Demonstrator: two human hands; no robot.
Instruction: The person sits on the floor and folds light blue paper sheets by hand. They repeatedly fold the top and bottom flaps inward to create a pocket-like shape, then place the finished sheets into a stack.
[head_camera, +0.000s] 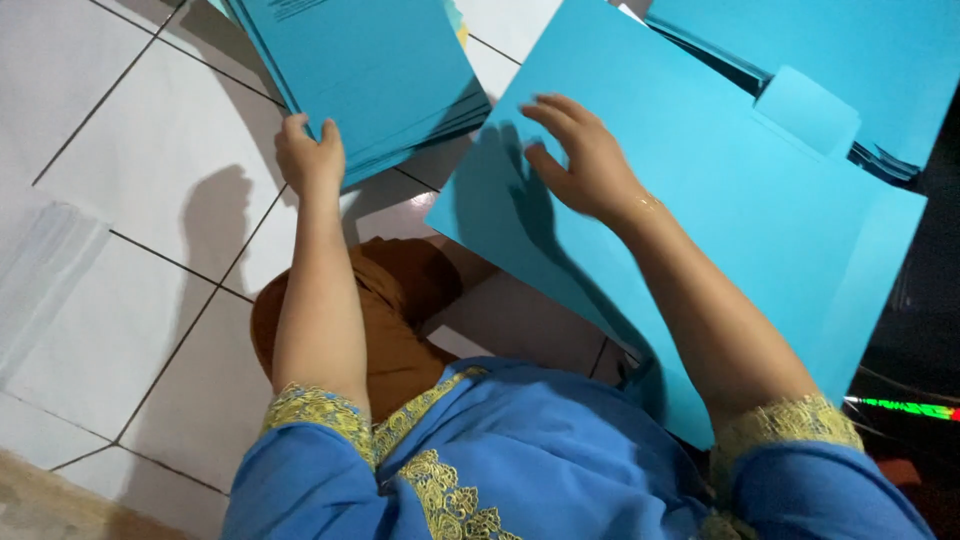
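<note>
Head view: a large blue paper folder (700, 200) is spread across the lap and the white tiled floor (130, 170), tab towards the far right. The right hand (585, 160) is laid on it, fingers spread and flat, nothing gripped. The left hand (310, 155) is closed on the near edge of a blue folder stack (360, 70) — thumb under, it seems. A second pile (850, 60) lies beyond. The stack could be fanned or spilled if pulled by one corner — the sheets look slippery.
</note>
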